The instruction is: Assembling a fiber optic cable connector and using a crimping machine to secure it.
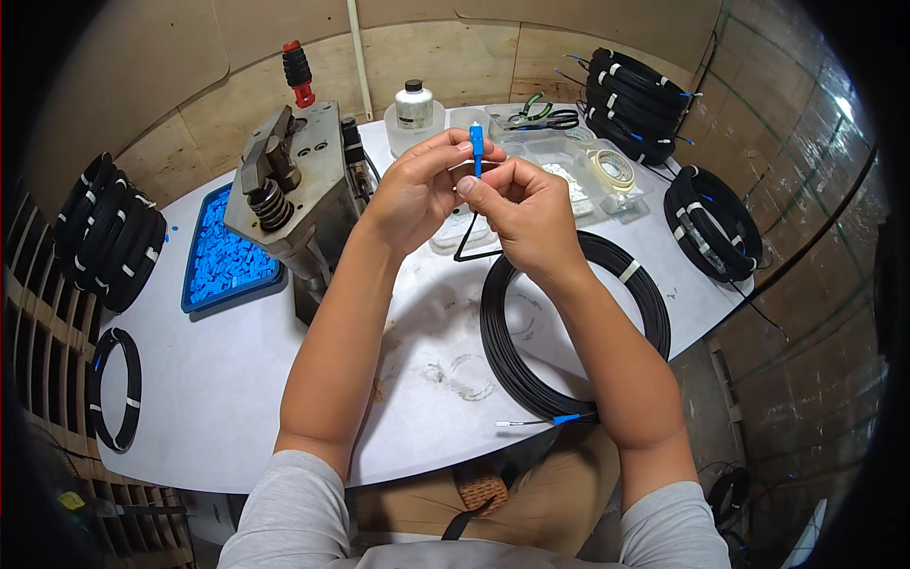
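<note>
Upright between my two hands stands a blue fibre-optic connector (477,142) with a pale tip, raised above the far middle of the table. My left hand (417,190) pinches its upper body between thumb and fingers. Lower down, my right hand (531,209) grips the connector's narrow blue boot with thumb and forefinger. From there a black cable (462,248) bends down and passes behind my right hand. Under my right forearm lies a black cable coil (502,356) tied with white bands. Its other blue-ended tip (566,418) rests near the table's front edge.
At the left stands a metal press (284,180) beside a blue tray (232,302) of small blue parts. Behind are a white bottle (414,104), scissors (555,120) and a tape roll (614,171) in clear containers. Coil stacks (106,232) (635,104) flank the table.
</note>
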The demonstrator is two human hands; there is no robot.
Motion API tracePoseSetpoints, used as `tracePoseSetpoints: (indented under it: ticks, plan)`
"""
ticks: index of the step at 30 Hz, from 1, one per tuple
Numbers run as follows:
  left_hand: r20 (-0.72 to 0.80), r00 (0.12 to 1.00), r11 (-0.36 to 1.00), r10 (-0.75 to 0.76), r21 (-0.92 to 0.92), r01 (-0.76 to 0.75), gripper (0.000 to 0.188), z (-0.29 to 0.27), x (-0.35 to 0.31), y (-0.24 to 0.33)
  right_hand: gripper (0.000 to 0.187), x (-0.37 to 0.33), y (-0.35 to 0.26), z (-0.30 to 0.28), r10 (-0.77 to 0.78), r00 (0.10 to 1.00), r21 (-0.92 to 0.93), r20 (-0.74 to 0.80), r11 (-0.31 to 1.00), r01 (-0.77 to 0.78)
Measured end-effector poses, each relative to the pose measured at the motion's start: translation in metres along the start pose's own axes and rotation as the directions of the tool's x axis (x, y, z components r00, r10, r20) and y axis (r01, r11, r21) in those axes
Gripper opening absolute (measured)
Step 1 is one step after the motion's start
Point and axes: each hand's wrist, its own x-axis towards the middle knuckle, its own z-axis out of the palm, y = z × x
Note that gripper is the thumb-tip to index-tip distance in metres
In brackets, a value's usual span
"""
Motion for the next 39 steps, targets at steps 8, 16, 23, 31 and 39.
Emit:
tracePoseSetpoints:
  ticks: [8,16,23,31,39]
  plan:
    - [-0.021,0.999,0.999,0.038,0.003,-0.038,0.020,0.0044,-0.0021,0.0054,0.019,0.0018,-0.0004,-0.0015,0.000,0.999,-0.003,0.039,1.000,0.000]
    - [0.014,0.998,0.998,0.054,0.028,-0.054,0.026,-0.0007,-0.0002,0.0031,0.020,0.0029,-0.0022,-0.0040,-0.006,0.997,0.000,0.080,1.000,0.007]
    - [0.039,0.999,0.999,0.033,0.030,-0.034,0.026,-0.0008,-0.0001,0.0031,0.021,0.0027,-0.0030,-0.0040,-0.002,0.998,0.008,0.069,1.000,0.002]
    - [0.007,0.998,0.998,0.060,0.017,-0.060,0.026,0.0007,0.0001,0.0031,0.022,0.0036,0.0000,-0.0043,-0.002,0.996,0.021,0.087,1.000,0.000]
    - [0.007,0.999,0.999,0.052,0.014,-0.052,0.027,0.0004,-0.0002,0.0035,0.020,0.0034,-0.0007,-0.0030,-0.010,0.997,0.030,0.080,1.000,0.008]
